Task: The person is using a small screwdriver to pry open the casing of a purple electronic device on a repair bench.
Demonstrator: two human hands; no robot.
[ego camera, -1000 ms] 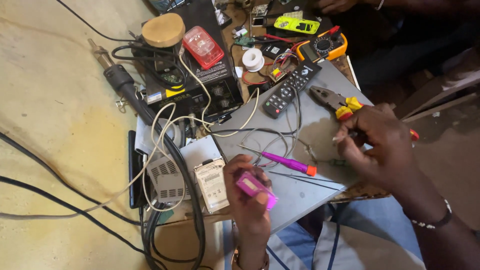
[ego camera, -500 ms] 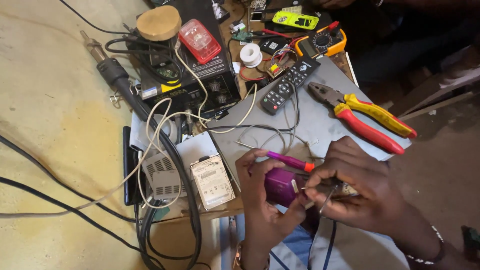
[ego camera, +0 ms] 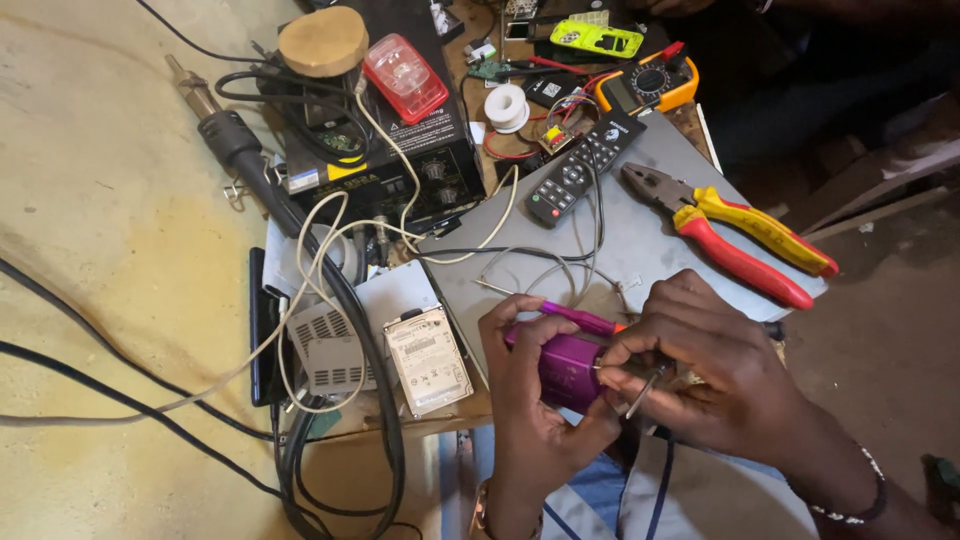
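Centrally, a small purple box (ego camera: 568,366) is gripped by the left hand (ego camera: 535,400) while a thin metal tool (ego camera: 640,392) is pinched against it by the right hand (ego camera: 710,370), right of a white-labelled hard drive (ego camera: 428,358).

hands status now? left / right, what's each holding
Left hand: closed around a small purple device, held above the lap.
Right hand: fingers pinched on a thin metal tool, its tip at the purple device.
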